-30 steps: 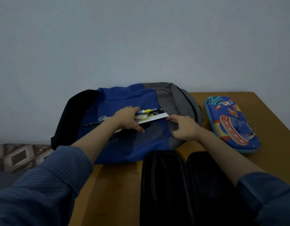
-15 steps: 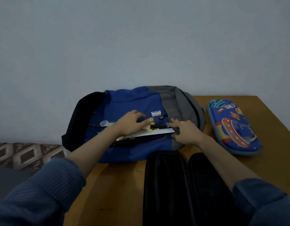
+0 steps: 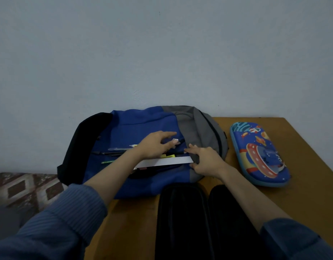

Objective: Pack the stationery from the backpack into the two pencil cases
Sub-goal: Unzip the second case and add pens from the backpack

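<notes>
So, operator, where is the stationery sitting right now?

On my feed it lies fanned across the front of the backpack, right at its pocket mouth. A white ruler is nearest me, with a yellow highlighter behind it. The dark pens and a small eraser lie further up. None of it is in a case yet.

And the hands?

The left hand rests on the pile with its fingers stretched out and loose, gripping nothing. I judge it is spreading the items to pick one. The right hand pinches the pocket edge at the backpack's grey side. I'd say that keeps the mouth open and stops the bag sliding.

Where will things go?

The black pencil case lies open just on the near side of the backpack. The rocket-print pencil case sits closed to the right of the backpack, on the desk.

What changed over the last second?

Back then the left hand clutched the bundle, half inside the pocket. Now the bundle is out, the hand has let go, and the eraser shows.
</notes>
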